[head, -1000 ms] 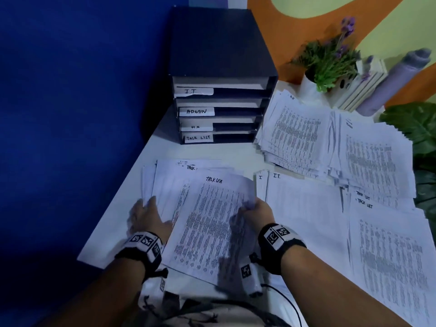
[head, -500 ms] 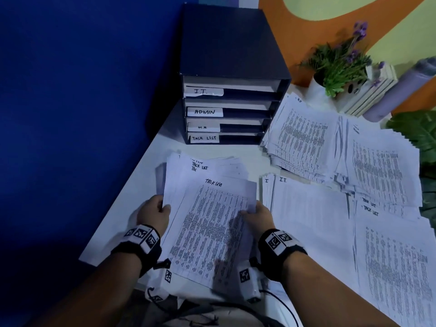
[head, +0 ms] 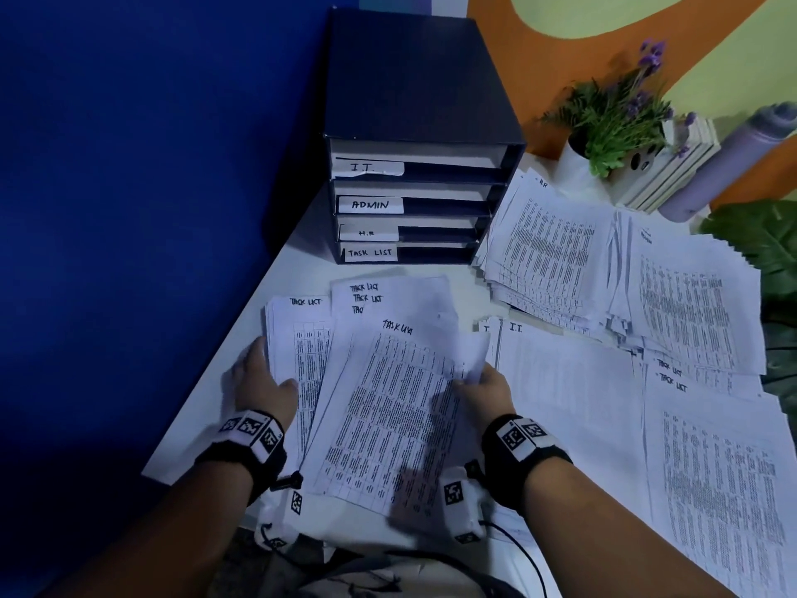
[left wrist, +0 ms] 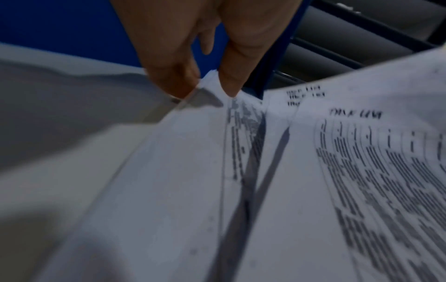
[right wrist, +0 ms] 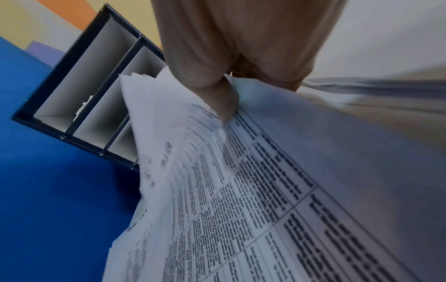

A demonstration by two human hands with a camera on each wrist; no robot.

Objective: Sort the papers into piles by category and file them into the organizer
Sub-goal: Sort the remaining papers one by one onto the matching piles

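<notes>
Fingers [left wrist: 231,84] of my left hand [head: 263,381] and right hand [head: 485,388] pinching task list stack [head: 388,403], above table [head: 207,407], organizer [head: 414,123] behind.

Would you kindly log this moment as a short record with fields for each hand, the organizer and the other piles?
left hand: grips the left edge of the Task List stack
right hand: pinches the stack's right edge
organizer: four slots labelled I.T., Admin, H.R, Task List, top to bottom
other piles: I.T. pile beside the stack; H.R pile behind it
</notes>
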